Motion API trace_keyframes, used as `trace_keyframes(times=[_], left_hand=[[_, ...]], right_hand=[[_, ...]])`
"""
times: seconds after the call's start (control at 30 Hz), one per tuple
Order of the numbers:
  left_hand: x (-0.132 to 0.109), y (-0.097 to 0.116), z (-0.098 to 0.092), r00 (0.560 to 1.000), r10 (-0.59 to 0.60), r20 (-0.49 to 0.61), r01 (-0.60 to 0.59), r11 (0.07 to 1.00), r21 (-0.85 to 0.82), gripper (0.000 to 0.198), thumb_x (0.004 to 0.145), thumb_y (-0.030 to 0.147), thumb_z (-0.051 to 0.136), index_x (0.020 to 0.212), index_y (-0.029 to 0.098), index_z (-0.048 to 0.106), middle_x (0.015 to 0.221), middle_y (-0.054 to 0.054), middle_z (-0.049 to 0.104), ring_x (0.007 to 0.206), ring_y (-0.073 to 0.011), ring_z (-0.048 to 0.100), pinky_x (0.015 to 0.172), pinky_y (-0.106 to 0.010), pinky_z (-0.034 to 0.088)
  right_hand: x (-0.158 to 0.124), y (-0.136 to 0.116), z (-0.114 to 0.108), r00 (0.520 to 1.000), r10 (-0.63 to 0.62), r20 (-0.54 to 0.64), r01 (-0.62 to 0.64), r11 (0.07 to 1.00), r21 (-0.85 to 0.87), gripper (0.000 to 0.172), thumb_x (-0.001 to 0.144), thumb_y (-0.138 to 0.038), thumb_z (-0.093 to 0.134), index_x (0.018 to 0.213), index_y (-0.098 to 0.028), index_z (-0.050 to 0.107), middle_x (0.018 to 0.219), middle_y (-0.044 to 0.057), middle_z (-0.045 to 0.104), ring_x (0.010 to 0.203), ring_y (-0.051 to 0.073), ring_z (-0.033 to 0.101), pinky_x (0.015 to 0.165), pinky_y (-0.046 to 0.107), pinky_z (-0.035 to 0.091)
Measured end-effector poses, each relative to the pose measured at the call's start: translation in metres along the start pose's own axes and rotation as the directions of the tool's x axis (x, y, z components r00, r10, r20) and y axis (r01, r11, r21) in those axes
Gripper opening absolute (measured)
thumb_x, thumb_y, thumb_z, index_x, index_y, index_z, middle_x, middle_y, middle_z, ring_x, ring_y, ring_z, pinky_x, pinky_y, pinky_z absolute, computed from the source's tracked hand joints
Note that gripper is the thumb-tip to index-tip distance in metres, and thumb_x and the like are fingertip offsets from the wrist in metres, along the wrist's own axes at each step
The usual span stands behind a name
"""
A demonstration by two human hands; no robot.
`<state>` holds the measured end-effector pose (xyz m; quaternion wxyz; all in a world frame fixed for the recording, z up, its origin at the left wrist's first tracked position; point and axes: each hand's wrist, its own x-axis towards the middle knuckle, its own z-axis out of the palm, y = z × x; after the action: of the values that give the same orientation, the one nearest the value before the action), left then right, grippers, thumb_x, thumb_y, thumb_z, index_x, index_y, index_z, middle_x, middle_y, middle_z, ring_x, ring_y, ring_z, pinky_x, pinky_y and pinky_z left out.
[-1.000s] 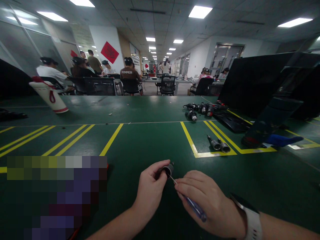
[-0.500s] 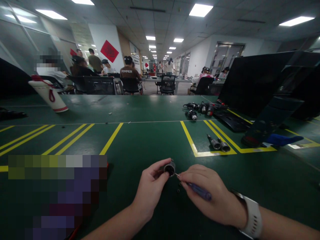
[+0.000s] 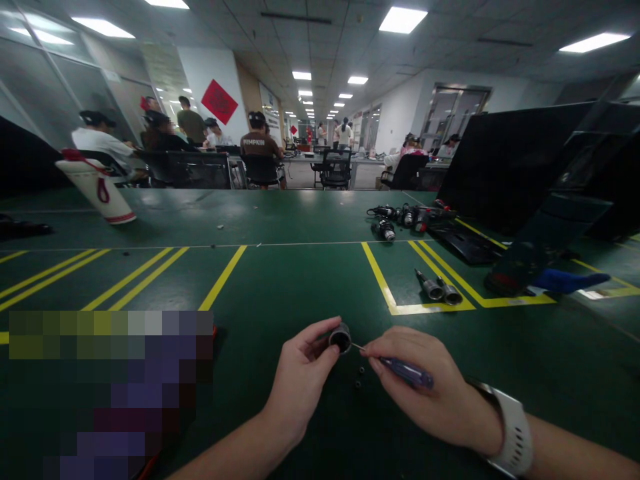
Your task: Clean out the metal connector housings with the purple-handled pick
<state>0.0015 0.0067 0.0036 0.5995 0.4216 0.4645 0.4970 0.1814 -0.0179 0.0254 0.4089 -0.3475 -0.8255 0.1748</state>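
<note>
My left hand (image 3: 300, 377) pinches a small dark cylindrical part (image 3: 341, 338) just above the green table, its open end turned to the right. My right hand (image 3: 425, 393) grips a small blue-handled screwdriver (image 3: 400, 370); its thin metal tip points at the part's opening. Two tiny dark screws (image 3: 359, 377) lie on the mat below the part. A white watch sits on my right wrist.
Two silver cylindrical parts (image 3: 439, 289) lie inside a yellow-lined box, more dark parts (image 3: 400, 219) farther back. A black monitor and stand (image 3: 530, 200) fill the right side. A white cup (image 3: 97, 190) stands far left. People sit at desks beyond the table.
My right hand has lowered the screwdriver handle and turned it flatter, with the tip now at the part's opening. The left hand rotated the part slightly. Tiny screws now show on the mat.
</note>
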Motion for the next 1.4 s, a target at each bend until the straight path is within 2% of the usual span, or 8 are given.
trace_keyframes(times=[0.17, 0.37, 0.6, 0.73, 0.83, 0.93, 1.1, 1.4], left_hand=[[0.0, 0.0, 0.0, 1.0, 0.004, -0.017, -0.004, 1.0, -0.018, 0.032, 0.066, 0.009, 0.07, 0.097, 0.017, 0.072, 0.097, -0.004, 0.077, 0.092, -0.02, 0.069, 0.086, -0.033, 0.052], [0.0, 0.002, -0.001, 1.0, -0.02, 0.004, 0.02, 0.999, -0.045, 0.035, 0.066, 0.01, 0.074, 0.1, 0.017, 0.07, 0.094, -0.004, 0.077, 0.091, -0.0191, 0.068, 0.086, -0.032, 0.051], [0.004, -0.005, -0.006, 0.981, -0.059, 0.183, 0.064, 0.998, -0.021, 0.055, 0.062, 0.006, 0.075, 0.113, 0.02, 0.063, 0.099, -0.004, 0.073, 0.092, -0.0197, 0.067, 0.085, -0.034, 0.051], [0.006, -0.008, -0.005, 0.967, 0.138, 0.212, -0.184, 0.959, 0.213, 0.043, 0.063, 0.002, 0.068, 0.102, 0.02, 0.068, 0.097, -0.005, 0.066, 0.091, -0.0215, 0.065, 0.078, -0.035, 0.052], [0.006, -0.007, -0.007, 0.916, 0.291, 0.276, -0.387, 0.82, 0.422, 0.035, 0.066, 0.004, 0.066, 0.096, 0.022, 0.07, 0.095, -0.005, 0.064, 0.09, -0.0234, 0.062, 0.076, -0.038, 0.051], [0.007, -0.008, -0.011, 0.853, 0.381, 0.357, -0.522, 0.66, 0.54, 0.033, 0.07, 0.004, 0.066, 0.096, 0.023, 0.069, 0.095, -0.004, 0.065, 0.092, -0.0231, 0.06, 0.08, -0.039, 0.049], [0.006, -0.014, -0.013, 0.837, 0.372, 0.402, -0.545, 0.633, 0.55, 0.032, 0.074, 0.004, 0.061, 0.101, 0.023, 0.063, 0.099, -0.003, 0.064, 0.09, -0.0193, 0.062, 0.075, -0.031, 0.05], [0.004, -0.015, -0.012, 0.821, 0.409, 0.398, -0.571, 0.608, 0.552, 0.029, 0.074, 0.003, 0.06, 0.097, 0.021, 0.061, 0.091, -0.002, 0.064, 0.082, -0.0176, 0.062, 0.071, -0.029, 0.05]], right_hand=[[-0.001, -0.002, 0.0, 0.998, -0.055, -0.017, 0.054, 0.997, -0.051, 0.027, 0.082, -0.005, 0.052, 0.105, -0.019, 0.06, 0.081, 0.005, 0.068, 0.071, 0.018, 0.06, 0.063, 0.033, 0.05], [0.0, 0.002, -0.001, 1.0, 0.01, 0.002, -0.01, 0.999, -0.053, 0.023, 0.083, -0.006, 0.053, 0.101, -0.018, 0.061, 0.082, 0.005, 0.067, 0.07, 0.017, 0.06, 0.062, 0.033, 0.049], [0.003, 0.001, -0.005, 0.998, 0.056, -0.024, -0.056, 0.998, -0.016, 0.014, 0.084, -0.009, 0.053, 0.091, -0.016, 0.064, 0.078, 0.006, 0.066, 0.069, 0.017, 0.061, 0.062, 0.033, 0.049], [0.003, -0.004, -0.008, 0.994, 0.104, -0.012, -0.104, 0.994, 0.026, 0.016, 0.082, -0.009, 0.054, 0.091, -0.016, 0.065, 0.077, 0.006, 0.066, 0.069, 0.017, 0.062, 0.062, 0.033, 0.049], [0.004, -0.007, -0.011, 0.99, 0.141, 0.006, -0.141, 0.987, 0.072, 0.014, 0.082, -0.012, 0.055, 0.088, -0.016, 0.067, 0.075, 0.006, 0.067, 0.067, 0.017, 0.062, 0.06, 0.032, 0.049], [0.007, -0.008, -0.013, 0.983, 0.185, -0.001, -0.184, 0.978, 0.099, 0.012, 0.083, -0.016, 0.055, 0.084, -0.016, 0.067, 0.072, 0.006, 0.067, 0.064, 0.017, 0.063, 0.058, 0.033, 0.049], [0.009, -0.007, -0.016, 0.978, 0.202, -0.051, -0.193, 0.971, 0.141, 0.012, 0.085, -0.021, 0.055, 0.08, -0.016, 0.066, 0.07, 0.004, 0.067, 0.062, 0.016, 0.063, 0.056, 0.03, 0.05], [0.0, -0.002, -0.009, 0.995, 0.067, -0.072, -0.059, 0.993, 0.101, 0.011, 0.084, -0.027, 0.062, 0.088, -0.02, 0.07, 0.073, 0.003, 0.068, 0.067, 0.016, 0.061, 0.058, 0.029, 0.05]])
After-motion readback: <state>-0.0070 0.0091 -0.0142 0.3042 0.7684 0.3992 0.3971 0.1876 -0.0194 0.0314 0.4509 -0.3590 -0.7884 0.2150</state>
